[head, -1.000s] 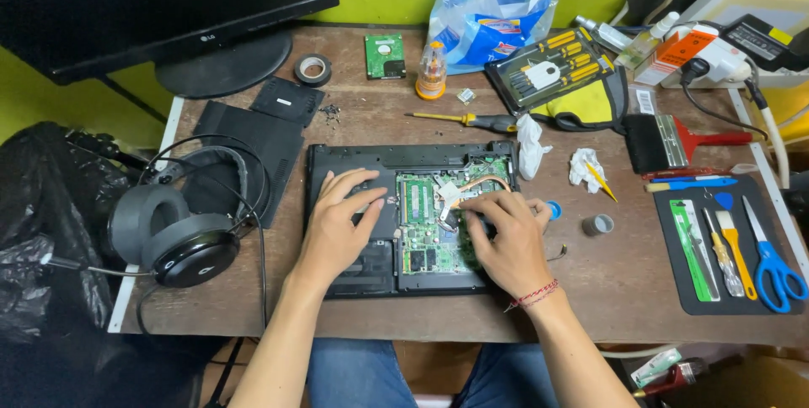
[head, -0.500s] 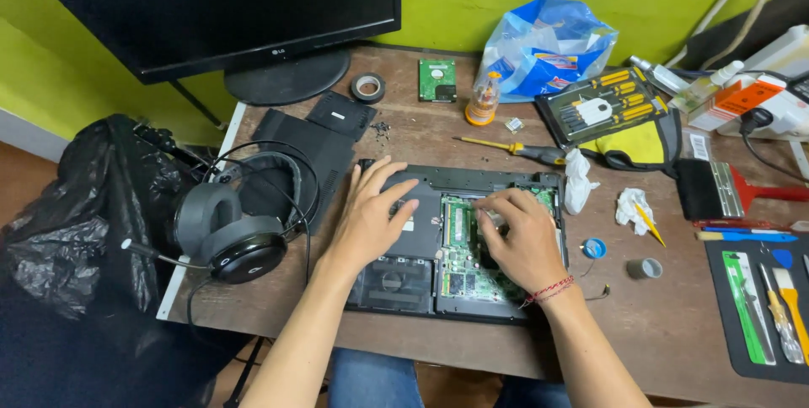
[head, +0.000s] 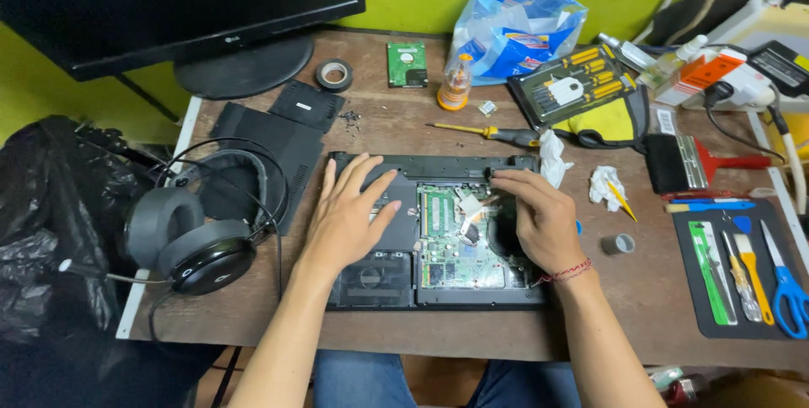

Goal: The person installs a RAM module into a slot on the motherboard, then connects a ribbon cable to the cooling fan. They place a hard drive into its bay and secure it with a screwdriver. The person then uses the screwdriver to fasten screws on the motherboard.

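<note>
Resting flat and open, left hand [head: 350, 214] presses opened laptop [head: 438, 235]; right hand [head: 539, 218] curls over it, blue bag [head: 514, 24] behind.

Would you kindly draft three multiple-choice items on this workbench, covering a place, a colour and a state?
1. Where do the grey over-ear headphones lie?
A. left of the opened black laptop
B. right of it
C. on it

2. What colour are the handles of the scissors?
A. red
B. blue
C. green

3. How does the left hand rest?
A. clenched
B. flat, fingers spread
C. lifted away

Answers: 1 A, they sit at the table's left edge; 2 B, the loops are blue; 3 B, the palm lies on the laptop while the right hand works the circuit board.
</note>
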